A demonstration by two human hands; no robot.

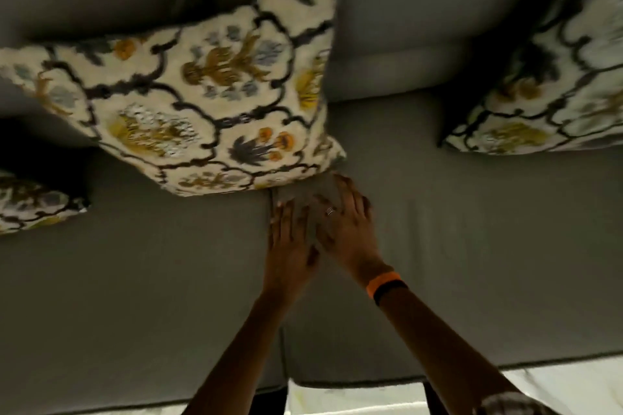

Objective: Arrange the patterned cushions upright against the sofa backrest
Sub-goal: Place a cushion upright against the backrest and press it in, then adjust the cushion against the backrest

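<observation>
A cream cushion with dark lattice and yellow flowers [202,101] leans tilted against the grey sofa backrest [404,27], near the middle. A second patterned cushion [556,77] leans on the backrest at the right edge. A third patterned cushion [30,205] lies low at the far left, mostly out of frame. My left hand [290,242] and my right hand [344,222] rest side by side, fingers spread flat on the seat just below the middle cushion's lower right corner. Neither hand holds anything.
The grey seat [472,229] has a seam between two seat cushions running under my hands. An orange and black band circles my right wrist [386,286]. A pale floor or rug [354,397] shows below the sofa's front edge.
</observation>
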